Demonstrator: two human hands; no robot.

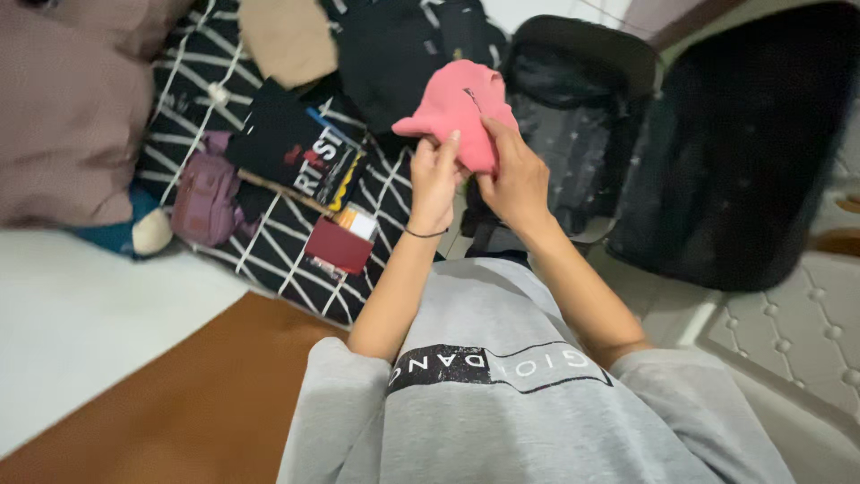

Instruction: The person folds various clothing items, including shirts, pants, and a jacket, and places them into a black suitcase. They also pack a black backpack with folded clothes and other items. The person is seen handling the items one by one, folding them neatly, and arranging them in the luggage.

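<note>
**Pink cloth held up in 2 hands above an open suitcase**

Held aloft at chest height: a small pink garment (459, 109), bunched and folded, gripped from below by both hands. Left hand (434, 184) closed on the lower left edge, fingers pointing up and pinching the fabric, thin dark band around the wrist. Right hand (515, 184) closed on the lower right part, thumb and fingers wrapped onto the cloth, touching the left hand's fingertips or just beside them. Garment above and between the 2 hands, top half free and drooping to the left in a flap.

Directly behind and below the garment: an open black suitcase (735, 152), 1 half with a mesh-lined compartment (573, 134), the other half standing wide to the right. To the left, a black blanket with a white grid pattern (296, 269), carrying a folded black printed shirt (296, 148), a small purple backpack (204, 197), a dark red wallet-like case (339, 246), a tan cloth (287, 40) and black clothes (403, 54). Mauve pillow (72, 116) at far left. In the foreground, grey sweatshirt (502, 412) with sleeves pushed up, bare forearms rising to the hands.
</note>
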